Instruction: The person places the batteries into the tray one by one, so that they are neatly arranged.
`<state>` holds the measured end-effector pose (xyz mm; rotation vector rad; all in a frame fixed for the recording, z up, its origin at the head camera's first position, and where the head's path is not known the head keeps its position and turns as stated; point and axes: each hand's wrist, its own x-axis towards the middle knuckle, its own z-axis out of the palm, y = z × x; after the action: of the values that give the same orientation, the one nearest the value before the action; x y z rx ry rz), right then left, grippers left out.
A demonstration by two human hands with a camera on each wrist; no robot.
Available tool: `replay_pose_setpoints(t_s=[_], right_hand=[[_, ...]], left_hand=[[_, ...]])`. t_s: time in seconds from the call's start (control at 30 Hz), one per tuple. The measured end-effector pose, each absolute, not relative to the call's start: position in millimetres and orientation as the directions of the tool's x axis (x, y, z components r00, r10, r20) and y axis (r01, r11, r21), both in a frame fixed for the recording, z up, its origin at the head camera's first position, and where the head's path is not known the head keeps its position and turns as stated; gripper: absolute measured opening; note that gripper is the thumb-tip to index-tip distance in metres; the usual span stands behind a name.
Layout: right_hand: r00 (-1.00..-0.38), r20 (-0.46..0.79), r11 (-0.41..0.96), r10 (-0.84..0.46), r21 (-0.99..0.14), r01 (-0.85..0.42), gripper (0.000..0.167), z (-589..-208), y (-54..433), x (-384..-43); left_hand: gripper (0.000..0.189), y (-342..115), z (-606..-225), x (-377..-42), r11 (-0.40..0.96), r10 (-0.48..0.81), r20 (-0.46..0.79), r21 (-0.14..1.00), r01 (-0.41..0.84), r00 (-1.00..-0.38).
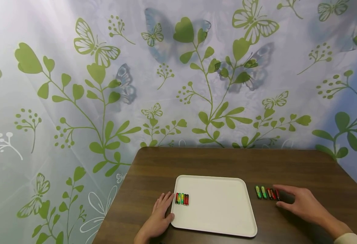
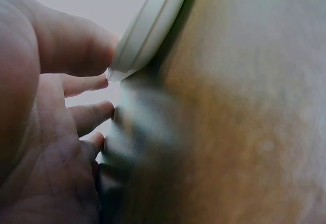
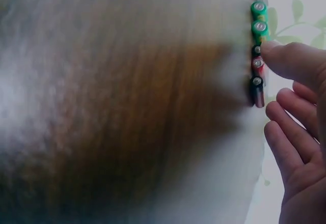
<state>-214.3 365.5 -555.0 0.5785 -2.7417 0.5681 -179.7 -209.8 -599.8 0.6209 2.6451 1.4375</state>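
Note:
My left hand [image 1: 159,217] rests at the left edge of a white tray [image 1: 215,203], fingers straight. In the left wrist view the thumb [image 2: 76,46] touches the tray's rim [image 2: 147,30]. Inside the tray, near that edge, several red and green batteries [image 1: 182,199] lie side by side. To the right of the tray, two green batteries [image 1: 261,192] and three red-and-black batteries [image 1: 273,194] form another row on the table. My right hand [image 1: 303,203] is at the right end of this row, thumb and forefinger apart beside the last red-and-black battery [image 3: 258,89].
The brown wooden table [image 1: 227,161] has rounded far corners. Behind it hangs a pale curtain [image 1: 172,84] printed with green leaves and butterflies, right up against the far edge.

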Motion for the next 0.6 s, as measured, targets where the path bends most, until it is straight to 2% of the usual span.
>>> replay_pose_setpoints(t_s=[0.13, 0.4, 0.6], right_hand=[[-0.896, 0.305, 0.847, -0.322, -0.330, -0.417, 0.062, -557.4, 369.2, -216.9], [-0.864, 0.387, 0.856, -0.323, -0.270, -0.441, 0.056, -566.6, 372.3, -221.3], [-0.866, 0.387, 0.862, -0.315, -0.266, -0.432, 0.052, -568.1, 373.4, -221.9]], left_hand=[[0.073, -209.6, -600.9, -180.4, 0.491, 0.354, 0.096, 0.828, 0.272, -0.931], [0.072, -207.4, -595.6, -177.9, 0.513, 0.347, 0.104, 0.811, 0.281, -0.932], [0.071, -207.6, -597.2, -178.4, 0.525, 0.346, 0.119, 0.798, 0.297, -0.931]])
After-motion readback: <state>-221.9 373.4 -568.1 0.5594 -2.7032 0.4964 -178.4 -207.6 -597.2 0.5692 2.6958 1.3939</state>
